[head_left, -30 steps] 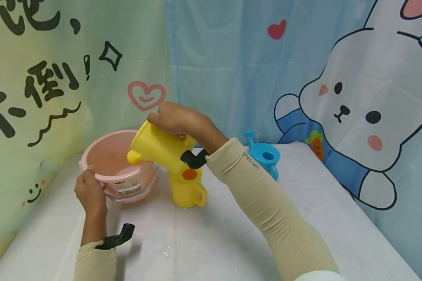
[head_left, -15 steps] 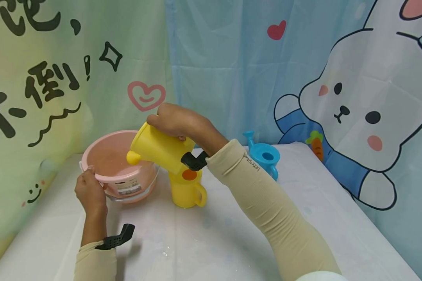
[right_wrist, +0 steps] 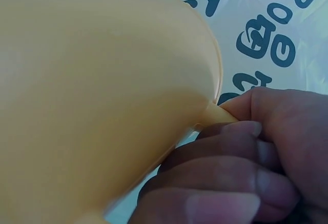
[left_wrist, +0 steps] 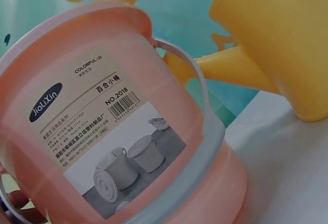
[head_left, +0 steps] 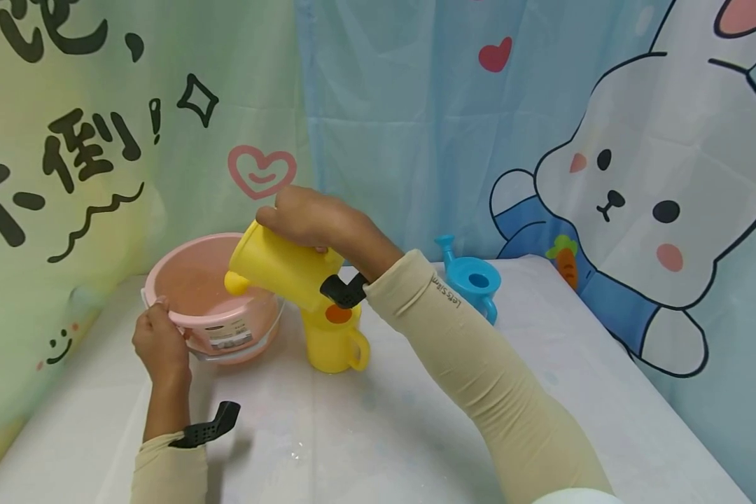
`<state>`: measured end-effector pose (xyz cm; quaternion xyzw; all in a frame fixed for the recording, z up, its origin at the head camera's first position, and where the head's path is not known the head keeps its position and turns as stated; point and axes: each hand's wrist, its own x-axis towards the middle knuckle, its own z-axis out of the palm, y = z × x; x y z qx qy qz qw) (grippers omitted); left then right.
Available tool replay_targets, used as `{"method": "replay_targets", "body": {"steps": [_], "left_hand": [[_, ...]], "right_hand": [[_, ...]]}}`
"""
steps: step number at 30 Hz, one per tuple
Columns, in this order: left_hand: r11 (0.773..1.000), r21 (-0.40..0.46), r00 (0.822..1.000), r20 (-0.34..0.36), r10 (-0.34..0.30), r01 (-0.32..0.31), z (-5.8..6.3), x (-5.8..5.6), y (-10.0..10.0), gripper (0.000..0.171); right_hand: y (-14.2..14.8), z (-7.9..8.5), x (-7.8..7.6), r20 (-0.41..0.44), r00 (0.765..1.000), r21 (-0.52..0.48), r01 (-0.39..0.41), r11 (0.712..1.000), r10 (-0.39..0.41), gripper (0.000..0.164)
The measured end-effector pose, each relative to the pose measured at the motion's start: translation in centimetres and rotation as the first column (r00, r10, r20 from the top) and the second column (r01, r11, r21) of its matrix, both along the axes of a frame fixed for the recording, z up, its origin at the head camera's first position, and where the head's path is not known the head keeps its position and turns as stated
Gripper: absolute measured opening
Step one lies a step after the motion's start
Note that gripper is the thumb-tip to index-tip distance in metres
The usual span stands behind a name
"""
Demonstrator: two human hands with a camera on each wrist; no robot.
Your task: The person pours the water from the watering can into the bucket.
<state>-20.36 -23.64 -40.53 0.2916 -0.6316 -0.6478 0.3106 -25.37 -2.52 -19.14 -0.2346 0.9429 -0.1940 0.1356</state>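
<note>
In the head view my right hand (head_left: 311, 217) grips the handle of a yellow watering can (head_left: 283, 262), with its fingers curled round that handle in the right wrist view. The can is tipped, its round spout end (head_left: 236, 283) over the near right rim of a pink bucket (head_left: 183, 259). My left hand (head_left: 162, 343) holds the bucket at its near left rim, thumb on top; a few of its fingers (left_wrist: 20, 201) show by the grey bail in the left wrist view. Part of a second yellow watering can (head_left: 327, 346) is hidden behind the tipped one.
A blue watering can (head_left: 475, 280) stands on the white-covered table (head_left: 365, 448) to the right. Small wet drops (head_left: 297, 451) lie near the front. Behind hangs a printed curtain (head_left: 384, 126) with a rabbit and lettering.
My right hand and the tipped watering can have shifted slightly left and a touch lower toward the bucket. My left hand and the bucket stay where they were.
</note>
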Motion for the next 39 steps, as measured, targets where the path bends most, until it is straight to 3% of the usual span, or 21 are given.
{"method": "replay_targets", "body": {"steps": [16,30,39], "left_hand": [[1.000,-0.012,1.000,0.007,-0.016,0.016,0.06,0.27,-0.40,0.034],[1.000,-0.007,1.000,0.013,-0.021,0.021,0.09,-0.01,-0.22,0.045],[1.000,0.003,1.000,-0.013,-0.024,0.024,0.00,-0.07,-0.03,0.036]], "right_hand": [[-0.28,-0.08,0.09,0.000,1.000,-0.011,-0.006,1.000,0.006,0.035],[-0.63,0.26,0.31,-0.001,1.000,-0.005,0.005,1.000,-0.005,0.033],[-0.86,0.20,0.38,-0.017,1.000,-0.005,0.019,1.000,-0.019,0.033]]}}
